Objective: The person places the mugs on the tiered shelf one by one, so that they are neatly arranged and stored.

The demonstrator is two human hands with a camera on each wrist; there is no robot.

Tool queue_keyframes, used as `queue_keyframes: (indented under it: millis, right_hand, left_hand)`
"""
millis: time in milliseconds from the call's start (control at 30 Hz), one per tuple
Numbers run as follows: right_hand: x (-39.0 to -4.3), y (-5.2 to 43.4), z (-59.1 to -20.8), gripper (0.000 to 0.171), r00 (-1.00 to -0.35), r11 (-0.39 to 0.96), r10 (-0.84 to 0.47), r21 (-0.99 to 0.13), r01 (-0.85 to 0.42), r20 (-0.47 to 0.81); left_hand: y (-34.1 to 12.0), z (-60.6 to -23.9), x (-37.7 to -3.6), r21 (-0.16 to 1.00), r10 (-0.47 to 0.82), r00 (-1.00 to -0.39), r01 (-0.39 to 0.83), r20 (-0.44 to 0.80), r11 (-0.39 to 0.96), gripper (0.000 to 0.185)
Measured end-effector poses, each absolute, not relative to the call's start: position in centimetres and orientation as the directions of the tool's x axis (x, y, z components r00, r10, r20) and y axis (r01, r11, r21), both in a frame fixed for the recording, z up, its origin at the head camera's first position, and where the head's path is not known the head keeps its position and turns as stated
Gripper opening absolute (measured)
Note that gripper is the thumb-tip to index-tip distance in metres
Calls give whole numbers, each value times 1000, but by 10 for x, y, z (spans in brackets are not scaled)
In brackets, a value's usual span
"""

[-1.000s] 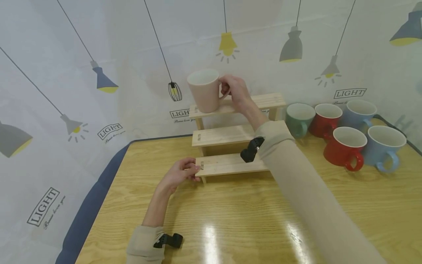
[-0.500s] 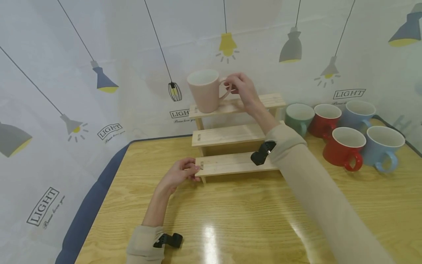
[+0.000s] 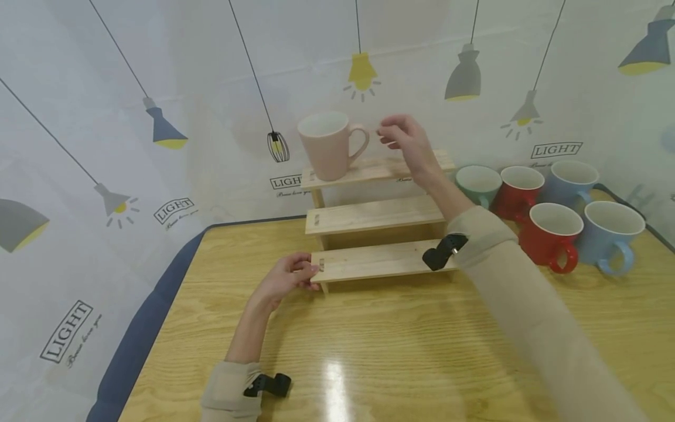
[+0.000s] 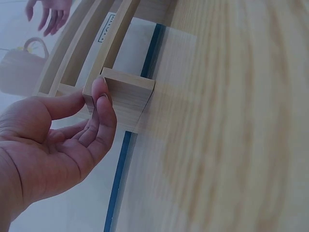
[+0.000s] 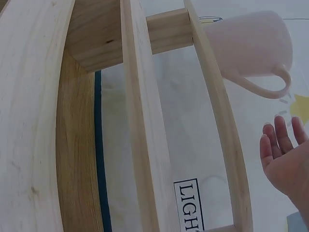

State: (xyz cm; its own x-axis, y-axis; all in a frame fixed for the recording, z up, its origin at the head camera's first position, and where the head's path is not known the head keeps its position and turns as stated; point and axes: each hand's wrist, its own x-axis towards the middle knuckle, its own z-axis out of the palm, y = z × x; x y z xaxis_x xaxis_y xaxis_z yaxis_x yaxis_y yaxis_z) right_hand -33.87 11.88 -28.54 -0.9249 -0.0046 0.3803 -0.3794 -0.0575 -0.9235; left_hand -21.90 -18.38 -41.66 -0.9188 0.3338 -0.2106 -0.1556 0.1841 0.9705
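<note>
A pale pink mug (image 3: 328, 145) (image 5: 251, 46) (image 4: 19, 67) stands upright at the left end of the top step of a three-step wooden rack (image 3: 377, 218) (image 5: 140, 145). My right hand (image 3: 403, 138) (image 5: 285, 159) hovers just right of the mug's handle, fingers relaxed, touching nothing. My left hand (image 3: 289, 275) (image 4: 91, 113) pinches the left end of the rack's lowest step (image 4: 126, 94), thumb on top and fingers beneath.
Several mugs stand right of the rack: a green one (image 3: 477, 187), two red (image 3: 551, 234), two blue (image 3: 614, 234). The wooden table (image 3: 369, 351) has a dark blue edge at its left. A lamp-printed backdrop (image 3: 158, 88) rises behind.
My right hand has let go of the pink mug's handle and drawn back to the right. The mug stays on the top step. My left hand has not moved.
</note>
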Motion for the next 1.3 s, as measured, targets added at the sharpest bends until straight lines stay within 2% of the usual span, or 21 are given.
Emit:
queue_keyframes:
  millis: [300, 767, 1133, 1300]
  right_hand:
    - [-328, 142, -289, 12, -909, -24, -10, -909, -416, 416]
    - [-307, 178, -299, 20, -890, 82, 11, -888, -453, 455]
    - [-295, 209, -315, 15, -872, -28, 44, -871, -490, 488]
    - [-290, 224, -324, 16, -880, 62, 75, -882, -466, 470]
  left_hand:
    - [-185, -417, -220, 969, 332, -919, -155, -212, 190, 47]
    - [-185, -417, -220, 968, 334, -918, -153, -214, 198, 52]
    - [-186, -416, -220, 967, 335, -917, -154, -217, 204, 51]
    - [-186, -417, -220, 965, 334, -917, -153, -219, 212, 51]
